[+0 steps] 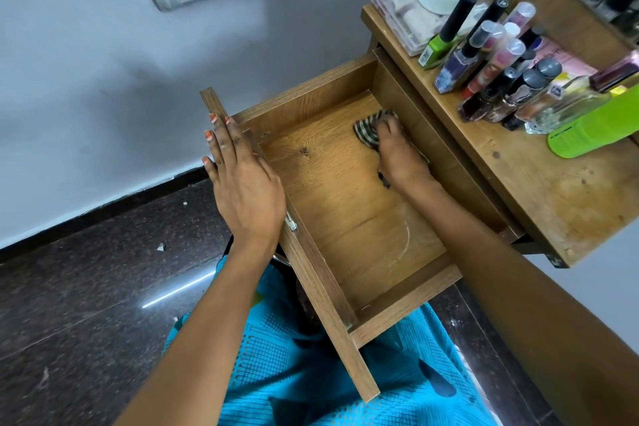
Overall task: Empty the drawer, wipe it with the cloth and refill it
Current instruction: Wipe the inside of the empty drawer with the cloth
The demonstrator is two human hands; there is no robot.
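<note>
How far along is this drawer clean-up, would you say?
Emptying looks done: the drawer shows bare wood apart from the cloth. Wiping is in hand: the right hand holds the cloth against the drawer floor near one end, while the left hand rests flat on the front panel. Refilling is left: the bottles stand on the table top beside it.

Matt wood-grain drawer [332,183], striped woven cloth [368,130], glossy stone floor [86,287].

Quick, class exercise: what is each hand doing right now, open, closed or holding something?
Left hand: open, fingers straight, resting on the drawer front.
Right hand: fingers curled on the cloth, pressing it to the drawer floor.
</note>
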